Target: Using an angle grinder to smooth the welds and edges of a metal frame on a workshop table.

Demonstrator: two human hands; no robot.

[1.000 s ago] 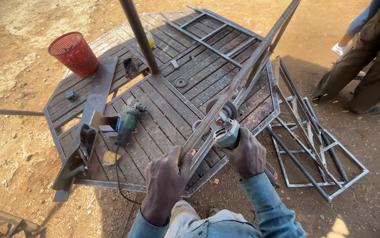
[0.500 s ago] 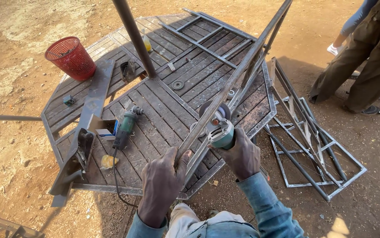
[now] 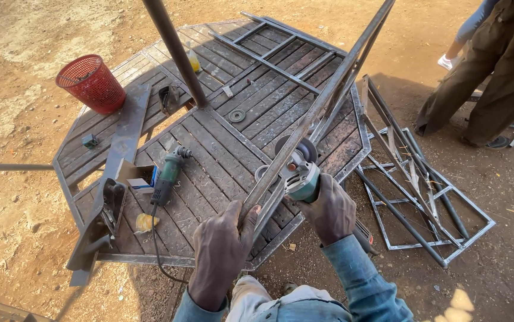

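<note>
Fingers point(image 3: 246, 222) of the left hand point(image 3: 220, 250) are curled tight around the lower end of a long angle-iron bar point(image 3: 316, 113), which rises away from them, up and to the right. Just right of those fingers, the right hand point(image 3: 330, 210) is wrapped closed around the body of a teal angle grinder point(image 3: 297, 170), its disc touching the bar. Beyond the fingers lies the slatted metal desk point(image 3: 221, 143); on it, left of them, rests a second green grinder point(image 3: 168, 173). Farther left stands a red basket point(image 3: 91, 83).
</note>
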